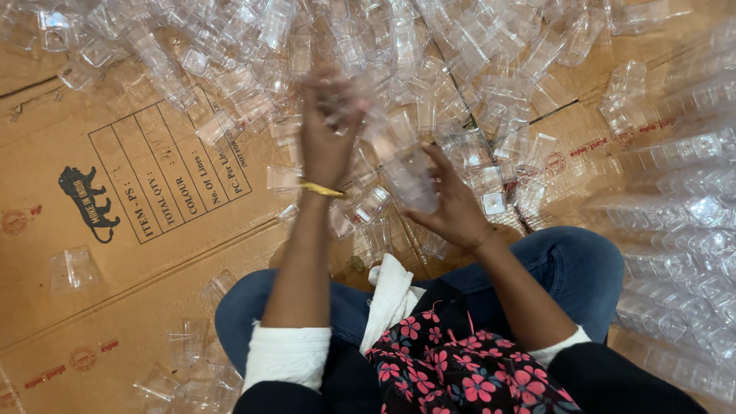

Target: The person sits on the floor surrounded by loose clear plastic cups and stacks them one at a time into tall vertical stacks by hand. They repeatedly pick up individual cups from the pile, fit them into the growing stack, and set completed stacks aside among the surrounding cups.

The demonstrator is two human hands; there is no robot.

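I sit cross-legged on flattened cardboard (115,253) before a heap of small clear plastic boxes (345,46). My left hand (328,126), with a gold bangle at the wrist, reaches into the heap and is blurred; its fingers close around a clear piece. My right hand (452,203) holds a clear plastic box (410,180) at about the height of my left wrist, just above my knees. The two hands are a short way apart.
Rows of stacked clear boxes (675,230) lie along the right side. A few loose clear boxes sit on the cardboard at the left (73,268) and lower left (184,368). A white cloth (391,295) lies on my lap.
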